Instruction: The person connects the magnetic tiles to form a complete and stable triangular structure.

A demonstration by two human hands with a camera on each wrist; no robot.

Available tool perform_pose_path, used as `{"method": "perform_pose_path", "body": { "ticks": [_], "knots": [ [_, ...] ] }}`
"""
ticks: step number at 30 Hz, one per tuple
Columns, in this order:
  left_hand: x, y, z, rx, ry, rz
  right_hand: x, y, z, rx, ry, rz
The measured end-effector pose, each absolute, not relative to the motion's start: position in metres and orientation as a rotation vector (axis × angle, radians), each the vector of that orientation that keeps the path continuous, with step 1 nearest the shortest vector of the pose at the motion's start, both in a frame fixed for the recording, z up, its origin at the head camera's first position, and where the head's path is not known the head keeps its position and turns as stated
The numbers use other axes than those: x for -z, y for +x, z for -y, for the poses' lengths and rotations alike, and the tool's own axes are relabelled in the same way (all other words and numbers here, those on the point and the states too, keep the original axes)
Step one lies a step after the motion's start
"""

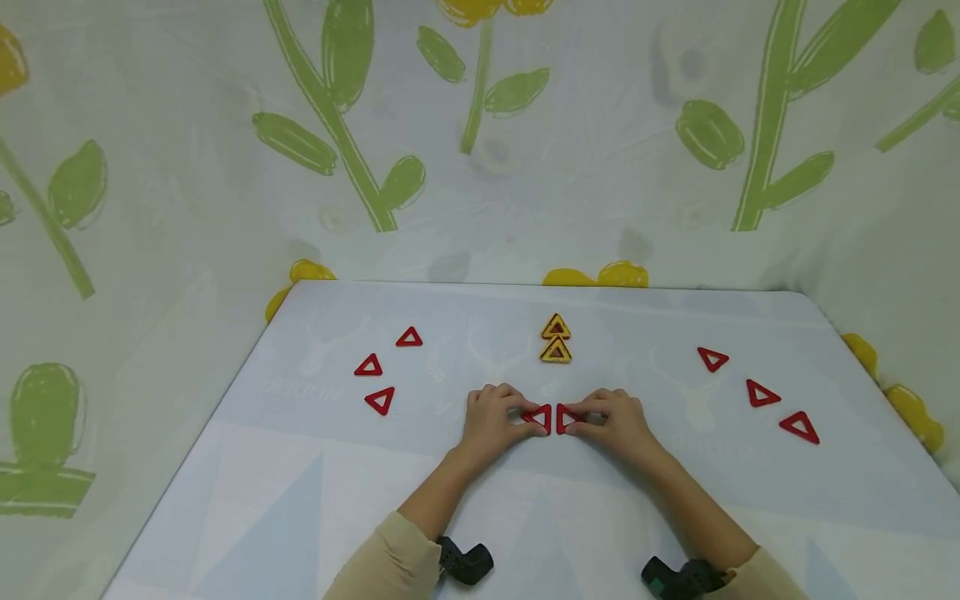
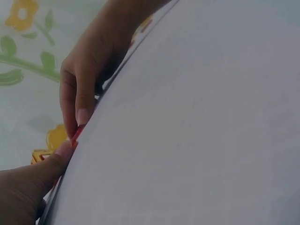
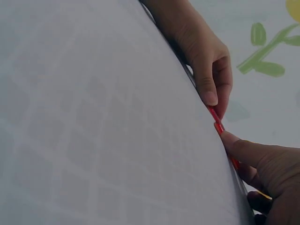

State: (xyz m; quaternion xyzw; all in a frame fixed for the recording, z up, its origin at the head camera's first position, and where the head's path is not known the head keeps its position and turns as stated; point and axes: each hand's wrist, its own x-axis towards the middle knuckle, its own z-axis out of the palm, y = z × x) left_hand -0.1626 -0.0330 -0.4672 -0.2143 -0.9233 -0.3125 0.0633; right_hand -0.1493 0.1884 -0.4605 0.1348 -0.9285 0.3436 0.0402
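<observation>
Near the middle of the table, my left hand (image 1: 495, 421) pinches a red triangle frame (image 1: 546, 419) between thumb and fingers. Facing it, my right hand (image 1: 618, 423) pinches a second red triangle frame (image 1: 561, 419). Both triangles lie close to the tabletop, flat sides toward each other with a narrow gap between them, tips pointing outward under the fingertips. In the right wrist view the held red pieces (image 3: 218, 126) appear edge-on, low against the table. Beyond the hands, two yellow triangles (image 1: 556, 351) with dark centres sit one behind the other.
Three red triangles, one of them the lowest (image 1: 381, 401), lie loose at the left. Three more, including a middle one (image 1: 762, 393), lie at the right. The pale patterned table (image 1: 360, 500) ends at a back edge before a flower-print cloth (image 1: 570, 200).
</observation>
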Motion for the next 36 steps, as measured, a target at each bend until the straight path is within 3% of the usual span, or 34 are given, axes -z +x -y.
{"method": "perform_pose_path", "body": {
  "ticks": [36],
  "knots": [
    [0.467, -0.1617, 0.0363, 0.949, -0.7, 2.782, 0.4607, -0.1451, -0.1881, -1.151, 0.404, 2.831]
  ]
}}
